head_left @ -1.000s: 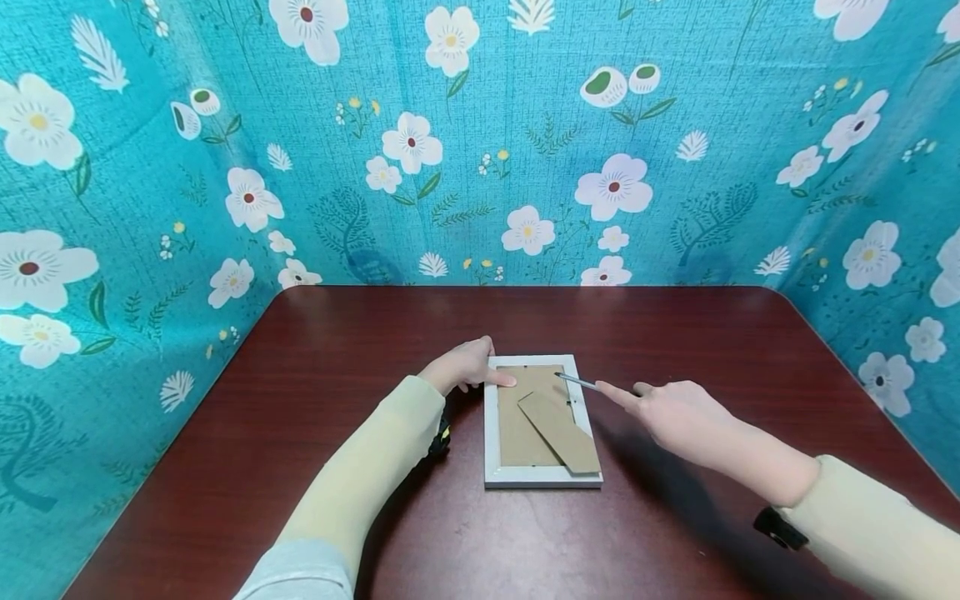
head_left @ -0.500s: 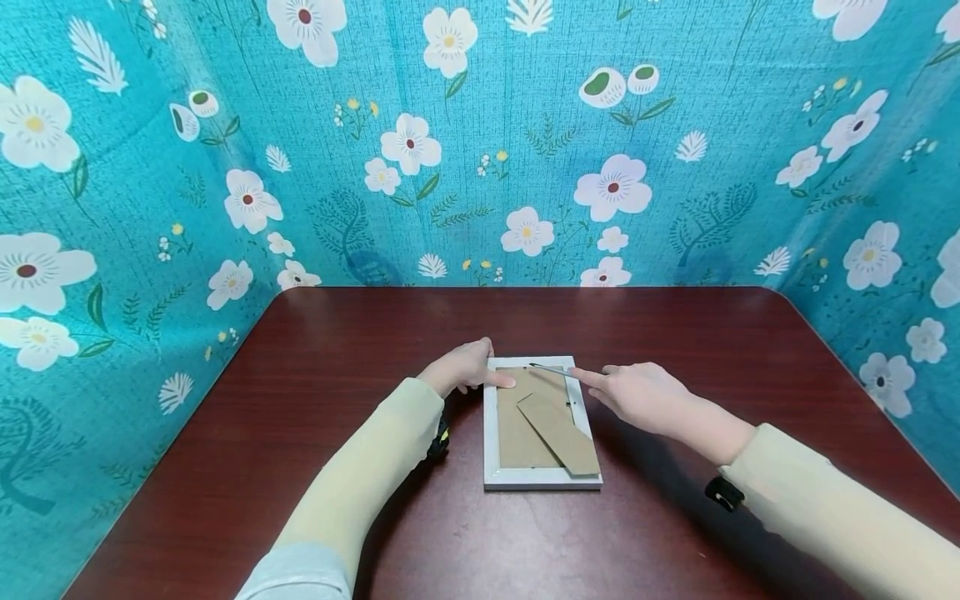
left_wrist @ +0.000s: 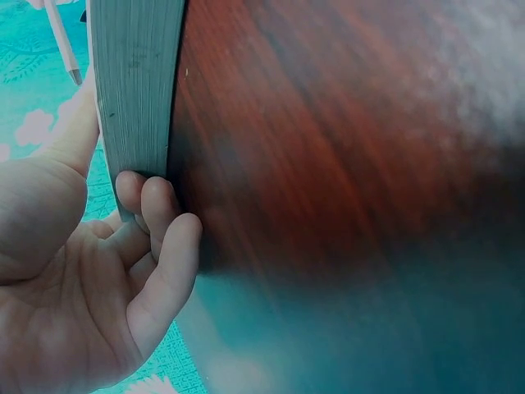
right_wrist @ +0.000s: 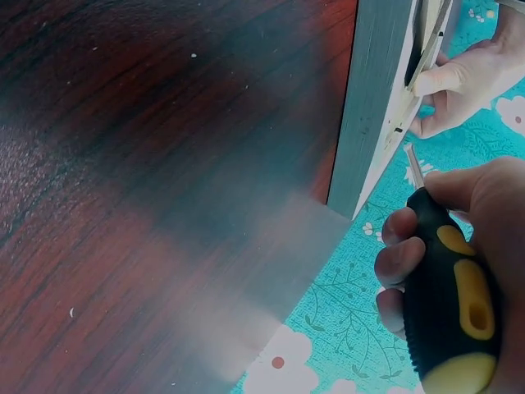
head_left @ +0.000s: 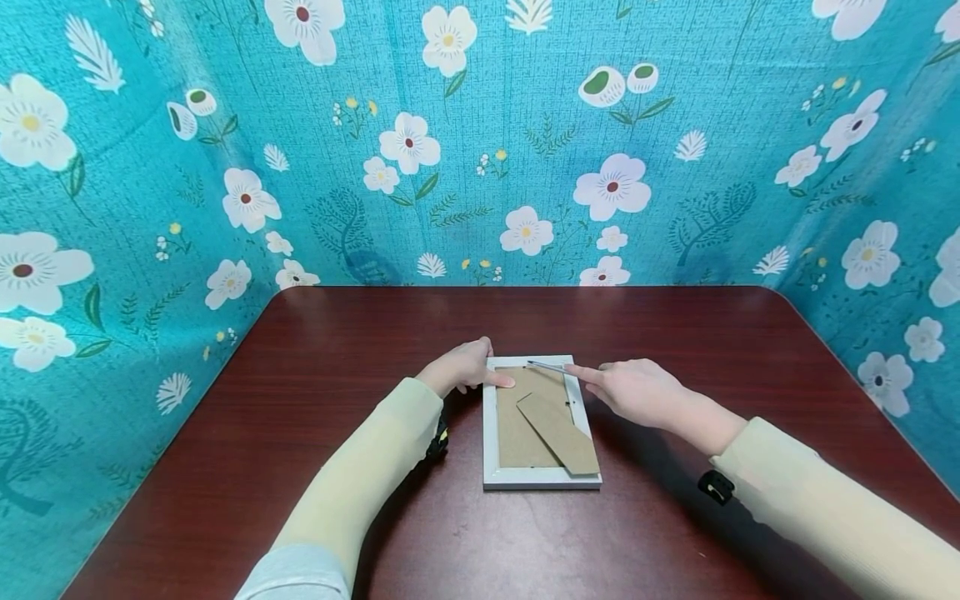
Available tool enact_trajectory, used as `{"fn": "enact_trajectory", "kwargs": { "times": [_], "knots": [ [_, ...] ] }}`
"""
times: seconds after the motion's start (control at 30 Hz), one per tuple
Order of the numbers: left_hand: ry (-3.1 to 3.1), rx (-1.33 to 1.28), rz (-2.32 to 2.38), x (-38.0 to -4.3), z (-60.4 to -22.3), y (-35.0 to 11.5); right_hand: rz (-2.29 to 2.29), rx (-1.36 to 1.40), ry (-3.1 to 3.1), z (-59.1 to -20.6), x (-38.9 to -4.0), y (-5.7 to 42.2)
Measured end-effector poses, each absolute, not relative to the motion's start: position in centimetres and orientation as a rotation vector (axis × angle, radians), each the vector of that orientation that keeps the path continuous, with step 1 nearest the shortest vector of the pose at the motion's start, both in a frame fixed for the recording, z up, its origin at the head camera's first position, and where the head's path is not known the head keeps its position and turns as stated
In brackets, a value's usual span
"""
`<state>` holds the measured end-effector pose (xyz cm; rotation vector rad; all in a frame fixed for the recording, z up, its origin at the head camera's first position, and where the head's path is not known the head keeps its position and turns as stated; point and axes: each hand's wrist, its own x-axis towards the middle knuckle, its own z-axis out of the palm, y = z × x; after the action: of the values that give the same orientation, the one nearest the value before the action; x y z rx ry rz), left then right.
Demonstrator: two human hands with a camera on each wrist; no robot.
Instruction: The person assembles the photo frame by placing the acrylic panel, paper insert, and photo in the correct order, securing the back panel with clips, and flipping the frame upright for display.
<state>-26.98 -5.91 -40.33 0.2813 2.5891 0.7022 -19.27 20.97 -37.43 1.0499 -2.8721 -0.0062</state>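
Observation:
A white picture frame (head_left: 491,433) lies back side up on the table, showing its brown backing board (head_left: 513,442) and a slanted easel leg (head_left: 558,433). My left hand (head_left: 467,365) grips its upper left corner, thumb on the board; in the left wrist view, curled fingers (left_wrist: 168,271) meet the frame's grey side (left_wrist: 139,90). In my right hand (head_left: 641,393) is a screwdriver (right_wrist: 451,295) with a black and yellow handle. Its metal shaft (head_left: 549,367) crosses the frame's top right, the tip near a small dark tab at the board's top edge. Whether it touches the tab cannot be told.
The dark red wooden table (head_left: 375,333) extends around the frame on all sides. A turquoise floral cloth (head_left: 480,150) hangs behind and beside it. More small dark tabs (head_left: 567,403) line the backing board's edge.
My right hand has moved left and slightly away from me, bringing the screwdriver tip from the board's upper right corner to its top edge. The left hand and picture frame have stayed put.

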Motion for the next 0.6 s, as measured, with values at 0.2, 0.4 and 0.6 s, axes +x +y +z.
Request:
{"fn": "enact_trajectory", "kwargs": {
  "times": [0.2,0.4,0.6],
  "knots": [
    [2.588,0.283,0.706,-26.87,-40.21,-5.91,0.019,1.055,-2.862,-37.53,-19.41,20.94],
    [2.592,0.281,0.691,-26.77,-40.08,-5.84,0.022,1.049,-2.859,-37.49,-19.43,20.84],
    [2.587,0.27,0.695,-26.81,-40.0,-5.8,0.014,1.07,-2.872,-37.26,-19.35,20.56]
  ]
}}
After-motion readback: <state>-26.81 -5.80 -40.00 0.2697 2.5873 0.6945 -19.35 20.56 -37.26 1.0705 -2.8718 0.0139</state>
